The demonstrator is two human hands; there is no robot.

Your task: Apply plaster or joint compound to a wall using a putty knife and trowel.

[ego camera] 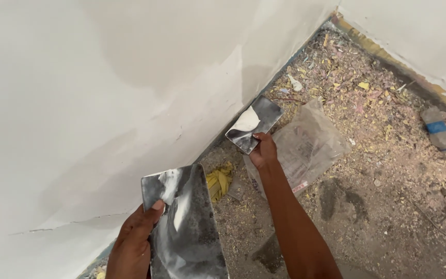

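Right hand (263,151), fingers clamped on a small metal blade (254,124) w/ plaster dab, long axis aimed up-right toward the wall (104,93); left hand (132,243) grips a larger plate (184,227), pointing up.

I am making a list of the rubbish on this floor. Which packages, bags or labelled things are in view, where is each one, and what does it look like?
Plastic bag: flat on the dusty floor beside the right hand; clear, crumpled, with faint grey print and a small red mark.
Small block: on the floor at the right, near the far wall; grey with a blue band.
No signs or screens.
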